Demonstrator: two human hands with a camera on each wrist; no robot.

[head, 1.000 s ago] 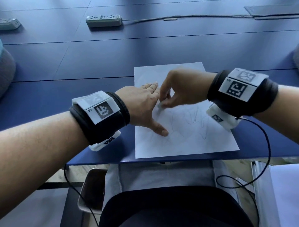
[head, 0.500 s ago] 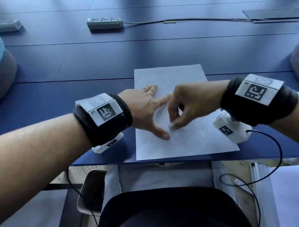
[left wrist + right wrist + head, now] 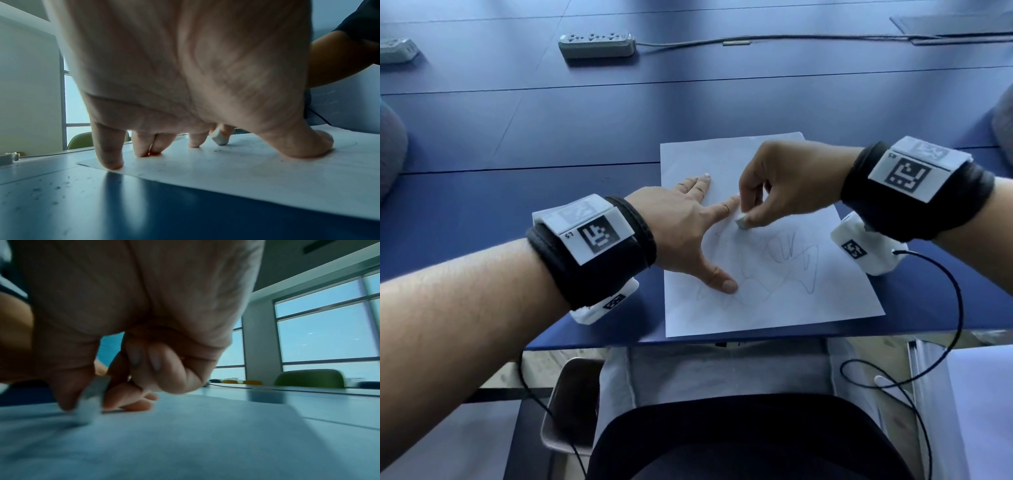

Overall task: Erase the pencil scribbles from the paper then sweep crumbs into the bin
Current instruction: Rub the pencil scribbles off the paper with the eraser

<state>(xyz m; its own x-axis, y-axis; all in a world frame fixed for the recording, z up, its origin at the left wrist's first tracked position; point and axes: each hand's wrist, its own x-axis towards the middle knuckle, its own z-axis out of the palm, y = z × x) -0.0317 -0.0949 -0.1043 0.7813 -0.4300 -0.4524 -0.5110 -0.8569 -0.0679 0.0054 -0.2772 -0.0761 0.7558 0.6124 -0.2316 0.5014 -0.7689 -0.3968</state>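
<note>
A white sheet of paper (image 3: 774, 294) with faint pencil scribbles (image 3: 796, 255) lies on the blue table (image 3: 585, 137) near its front edge. My left hand (image 3: 688, 226) presses flat on the paper's left part, fingers spread and thumb down (image 3: 308, 146). My right hand (image 3: 774, 192) pinches a small grey eraser (image 3: 740, 222) between thumb and fingers, its tip on the paper just right of my left index finger. The eraser (image 3: 219, 138) shows past my left fingers, and blurred (image 3: 88, 408) in the right wrist view. Dark eraser crumbs (image 3: 47, 186) lie on table and paper.
Two power strips (image 3: 597, 45) (image 3: 395, 50) and a cable (image 3: 774, 39) lie at the far side of the table. A chair seat (image 3: 571, 404) stands below the table's front edge at left. Wrist-camera cords (image 3: 945, 325) hang off the front edge.
My right hand has rubbed the eraser down the paper toward me, then back up beside my left index finger. My left hand has stayed pressed on the sheet.
</note>
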